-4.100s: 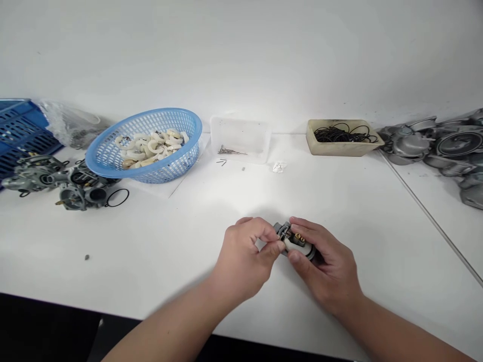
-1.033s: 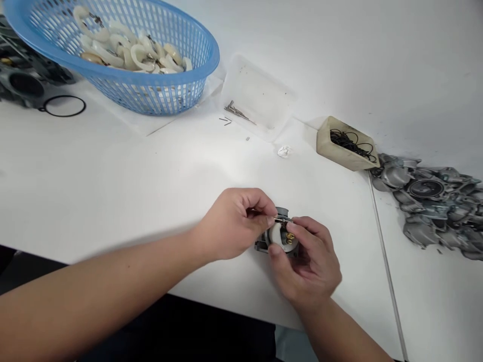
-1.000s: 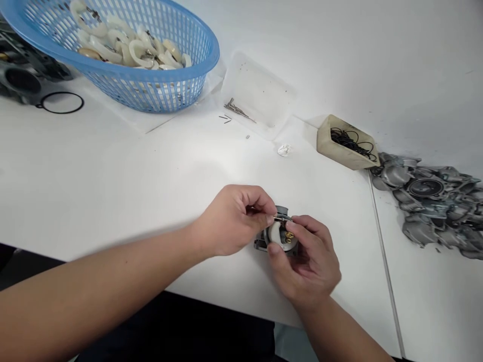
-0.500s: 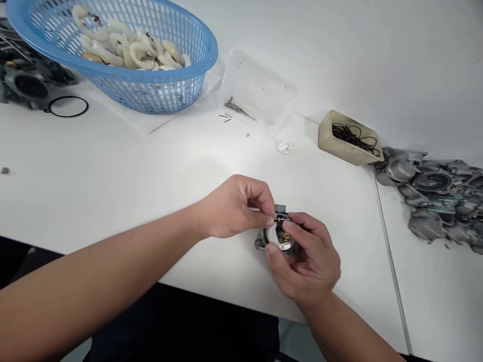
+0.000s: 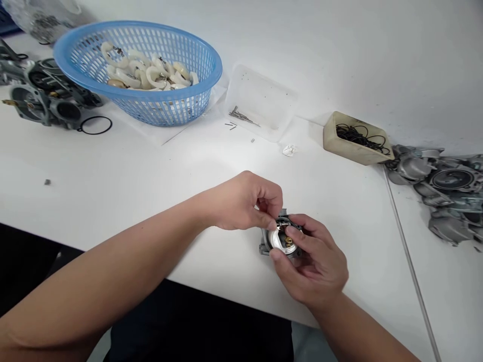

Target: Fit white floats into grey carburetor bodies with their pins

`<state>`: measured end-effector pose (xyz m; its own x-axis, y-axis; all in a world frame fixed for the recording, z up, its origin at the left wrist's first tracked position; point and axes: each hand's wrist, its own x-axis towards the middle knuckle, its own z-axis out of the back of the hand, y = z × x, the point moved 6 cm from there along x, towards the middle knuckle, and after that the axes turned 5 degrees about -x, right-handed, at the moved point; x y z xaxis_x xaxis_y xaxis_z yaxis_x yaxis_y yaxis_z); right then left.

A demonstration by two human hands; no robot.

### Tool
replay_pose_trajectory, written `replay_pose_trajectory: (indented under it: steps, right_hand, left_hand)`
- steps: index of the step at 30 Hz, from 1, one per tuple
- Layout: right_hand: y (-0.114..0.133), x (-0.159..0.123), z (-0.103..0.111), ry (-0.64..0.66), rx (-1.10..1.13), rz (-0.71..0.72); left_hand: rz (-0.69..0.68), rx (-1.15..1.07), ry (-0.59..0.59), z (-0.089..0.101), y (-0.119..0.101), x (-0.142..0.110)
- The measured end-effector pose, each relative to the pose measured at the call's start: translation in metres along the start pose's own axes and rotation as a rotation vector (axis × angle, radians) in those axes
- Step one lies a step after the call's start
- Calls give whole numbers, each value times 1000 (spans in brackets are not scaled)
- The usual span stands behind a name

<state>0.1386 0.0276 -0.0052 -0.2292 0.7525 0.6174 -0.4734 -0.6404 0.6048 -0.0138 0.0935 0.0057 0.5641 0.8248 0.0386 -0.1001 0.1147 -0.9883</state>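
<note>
A grey metal carburetor [image 5: 264, 247] rests near the front edge of the table, its open bowl side facing up. Inside it sits a white curved float [image 5: 276, 243], with brass jets [image 5: 289, 242] showing beside it. My right hand [image 5: 320, 259] grips the carburetor from the right, thumb and fingers against the float and rim. My left hand [image 5: 251, 201] is closed in a pinch at the float's hinge end, at the upper side of the opening. Whatever lies between those fingertips is too small and too covered to make out.
A blue basket [image 5: 151, 95] holds several white floats. Beside it, a clear tray [image 5: 271, 113] contains thin metal pins; more pins lie outside. A beige box [image 5: 350, 151] holds black rubber rings. Carburetor parts stand at left [image 5: 49, 95] and right [image 5: 453, 191]. A black ring [image 5: 96, 133] lies left.
The head view has shifted, so the table items appear farther right and slightly lower. Both hands stay at the carburetor, with the left still pinching at the float's hinge end.
</note>
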Motion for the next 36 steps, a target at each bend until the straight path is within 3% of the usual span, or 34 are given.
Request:
replay_pose_trajectory:
  steps: [12,25,31,36]
  right_hand:
    - [1,-2,-3,39,43,6]
    - [4,1,-3,22,50,51]
    - [-11,-8,-7,12,263,-111]
    - [-15,-11,-9,4,288,-159]
  left_hand:
    - [87,3,96,0,6,3]
    - [-19,97,138,0,0,1]
    - [65,-9,119,1,9,-2]
    - [90,-82,96,1,16,-2]
